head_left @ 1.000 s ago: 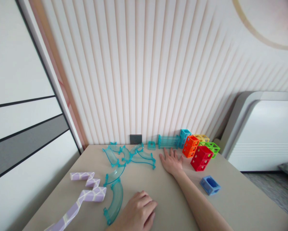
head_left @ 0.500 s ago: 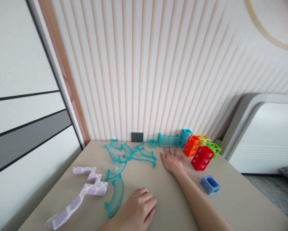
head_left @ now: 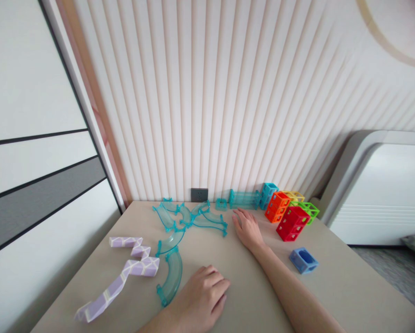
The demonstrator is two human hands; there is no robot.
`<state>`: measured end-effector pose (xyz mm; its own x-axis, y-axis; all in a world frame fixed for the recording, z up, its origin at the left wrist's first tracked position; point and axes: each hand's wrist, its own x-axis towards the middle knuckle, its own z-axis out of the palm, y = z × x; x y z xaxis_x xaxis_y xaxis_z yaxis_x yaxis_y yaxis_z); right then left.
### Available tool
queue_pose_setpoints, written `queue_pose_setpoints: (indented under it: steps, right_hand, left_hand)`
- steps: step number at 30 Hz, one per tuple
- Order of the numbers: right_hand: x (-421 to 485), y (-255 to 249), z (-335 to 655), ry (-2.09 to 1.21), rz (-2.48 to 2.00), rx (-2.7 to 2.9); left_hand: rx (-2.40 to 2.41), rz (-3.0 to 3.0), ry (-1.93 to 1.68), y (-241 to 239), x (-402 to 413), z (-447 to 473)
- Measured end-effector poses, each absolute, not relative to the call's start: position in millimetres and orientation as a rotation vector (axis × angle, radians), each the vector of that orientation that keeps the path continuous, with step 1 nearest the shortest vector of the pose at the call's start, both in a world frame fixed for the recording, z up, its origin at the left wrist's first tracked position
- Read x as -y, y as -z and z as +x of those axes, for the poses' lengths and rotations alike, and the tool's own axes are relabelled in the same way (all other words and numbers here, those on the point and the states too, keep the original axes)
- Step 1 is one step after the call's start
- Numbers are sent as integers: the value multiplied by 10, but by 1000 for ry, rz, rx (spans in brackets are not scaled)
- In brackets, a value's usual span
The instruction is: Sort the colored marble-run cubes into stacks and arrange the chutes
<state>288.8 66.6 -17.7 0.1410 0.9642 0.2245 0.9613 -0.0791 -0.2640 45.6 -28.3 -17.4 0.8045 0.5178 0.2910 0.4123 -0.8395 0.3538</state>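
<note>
My left hand [head_left: 203, 296] rests on the table with its fingers curled in, and I see nothing in them. Just left of it lies a curved translucent teal track piece [head_left: 173, 273]. Farther forward, my right hand [head_left: 248, 227] is flat on the tabletop, fingers stretched out and holding nothing. Beyond its fingertips, a long teal block [head_left: 244, 200] lies against the wall, with a small teal square piece [head_left: 221, 204] beside it. To its right stand a red block stack [head_left: 292, 224] and an orange one [head_left: 277, 206].
Joined teal track pieces [head_left: 193, 217] spread over the back left. A purple-and-white folding snake puzzle [head_left: 124, 273] lies at the left. Blue [head_left: 269, 194], yellow [head_left: 295, 195] and green blocks [head_left: 309, 212] stand back right; a single blue block [head_left: 303, 260] lies nearer. A socket [head_left: 199, 194] is on the wall.
The fingers of my right hand have drawn closer together. My left hand keeps its curled pose. The whole view has shifted slightly.
</note>
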Motion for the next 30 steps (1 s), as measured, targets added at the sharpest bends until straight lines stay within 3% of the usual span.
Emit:
queue_pose_setpoints:
  steps: [7, 19, 30]
  right_hand:
    - [-520, 174, 2665, -6, -1508, 2164]
    - [-530, 257, 2672, -51, -1494, 2124]
    - [-515, 244, 2684, 12, -1437, 2045]
  left_hand:
    - [-683, 2853, -546, 170, 274, 450]
    - [-635, 2899, -807, 17, 289, 427]
    - [-651, 2819, -757, 122, 308, 453]
